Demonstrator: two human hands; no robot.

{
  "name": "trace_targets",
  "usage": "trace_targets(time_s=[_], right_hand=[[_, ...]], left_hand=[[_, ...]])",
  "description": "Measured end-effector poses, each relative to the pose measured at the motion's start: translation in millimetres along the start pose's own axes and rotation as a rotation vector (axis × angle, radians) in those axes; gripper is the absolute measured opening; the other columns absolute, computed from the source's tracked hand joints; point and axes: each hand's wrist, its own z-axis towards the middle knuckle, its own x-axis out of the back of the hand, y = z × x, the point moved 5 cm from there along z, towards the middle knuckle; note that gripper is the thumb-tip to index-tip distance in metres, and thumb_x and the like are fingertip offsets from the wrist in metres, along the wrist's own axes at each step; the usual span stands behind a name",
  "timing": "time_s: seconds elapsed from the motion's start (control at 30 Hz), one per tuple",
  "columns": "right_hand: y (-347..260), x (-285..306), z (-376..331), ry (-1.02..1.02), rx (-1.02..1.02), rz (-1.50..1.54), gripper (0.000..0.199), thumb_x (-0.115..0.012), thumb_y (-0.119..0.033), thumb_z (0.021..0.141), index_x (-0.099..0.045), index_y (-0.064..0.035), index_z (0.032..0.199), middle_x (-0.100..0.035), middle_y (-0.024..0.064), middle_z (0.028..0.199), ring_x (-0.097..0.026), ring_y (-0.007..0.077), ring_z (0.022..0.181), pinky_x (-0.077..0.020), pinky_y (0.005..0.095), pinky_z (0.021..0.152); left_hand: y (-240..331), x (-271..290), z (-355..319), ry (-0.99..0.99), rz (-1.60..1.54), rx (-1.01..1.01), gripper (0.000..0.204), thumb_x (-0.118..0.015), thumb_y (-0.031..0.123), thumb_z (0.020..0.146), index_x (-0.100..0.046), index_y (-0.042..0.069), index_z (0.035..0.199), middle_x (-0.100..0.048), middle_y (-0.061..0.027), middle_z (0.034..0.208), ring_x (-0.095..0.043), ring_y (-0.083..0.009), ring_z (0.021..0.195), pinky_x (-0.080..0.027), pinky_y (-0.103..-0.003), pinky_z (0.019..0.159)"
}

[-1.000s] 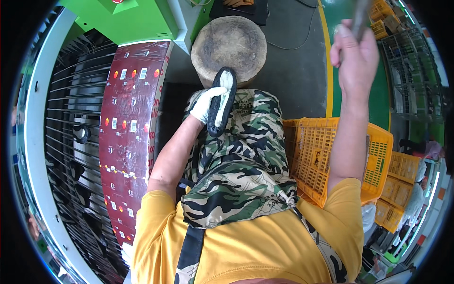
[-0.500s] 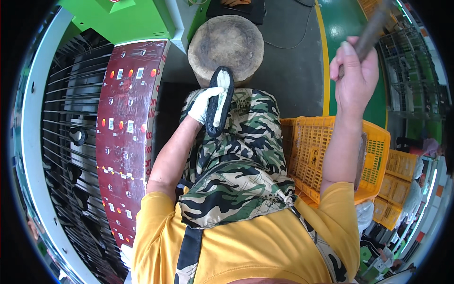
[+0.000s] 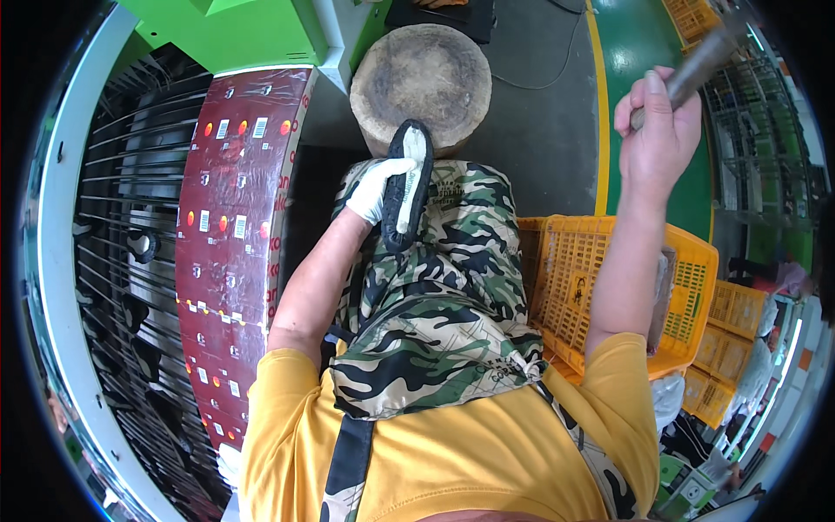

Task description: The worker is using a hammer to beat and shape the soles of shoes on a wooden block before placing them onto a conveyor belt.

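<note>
My left hand (image 3: 377, 190), in a white glove, grips a black shoe upper (image 3: 409, 187) with its bottom side up and a pale insole strip along the middle. Its far end rests at the near edge of a round wooden block (image 3: 422, 83), and the rest lies over my camouflage apron (image 3: 470, 252). Raised at the right, my bare right hand (image 3: 658, 130) is closed around a dark rod-shaped tool (image 3: 691, 71). The rod slants up and to the right; its far end is blurred and hard to make out against the dark background.
Maroon wrapped boxes (image 3: 235, 200) stand at my left beside a rack of metal rods (image 3: 139, 226) holding dark shoe parts. A yellow plastic crate (image 3: 565, 287) is by my right side. Ahead are a green machine (image 3: 252, 35) and a cable (image 3: 557, 74) on the floor.
The rod in my right hand has tipped further to the right, and that hand has shifted slightly. My left hand keeps its hold on the shoe upper, almost unmoved.
</note>
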Motion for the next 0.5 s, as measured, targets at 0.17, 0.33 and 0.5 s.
trace_targets(time_s=[0.17, 0.33, 0.5], right_hand=[[129.9, -40.9, -89.9, -0.164, 0.015, -0.505, 0.025, -0.063, -0.019, 0.1, -0.045, -0.0023, 0.104, -0.064, 0.0152, 0.079, -0.067, 0.0232, 0.063, -0.0539, 0.0411, 0.056], [135.2, -52.6, -102.4, -0.331, -0.254, -0.435, 0.026, -0.068, -0.017, 0.096, -0.05, 0.0015, 0.097, -0.069, 0.0209, 0.083, -0.071, 0.0395, 0.078, -0.0548, 0.0442, 0.07], [194.1, -43.4, -112.0, -0.472, -0.243, -0.961, 0.032, -0.067, -0.023, 0.093, -0.052, 0.0027, 0.104, -0.068, 0.0286, 0.087, -0.067, 0.0508, 0.087, -0.0525, 0.0567, 0.077]], left_hand=[[3.3, -4.8, -0.9, -0.035, 0.028, 0.023, 0.027, -0.074, 0.022, 0.086, -0.072, 0.002, 0.104, -0.075, -0.0087, 0.087, -0.071, -0.0195, 0.07, -0.059, -0.029, 0.065], [4.2, -3.3, -11.3, 0.01, 0.078, -0.053, 0.029, -0.073, 0.022, 0.088, -0.071, 0.002, 0.107, -0.074, -0.0078, 0.089, -0.071, -0.0175, 0.073, -0.058, -0.029, 0.067], [3.2, -4.5, -4.6, -0.036, 0.062, -0.05, 0.028, -0.074, 0.021, 0.089, -0.069, 0.002, 0.11, -0.074, -0.0084, 0.095, -0.071, -0.0209, 0.08, -0.059, -0.032, 0.074]])
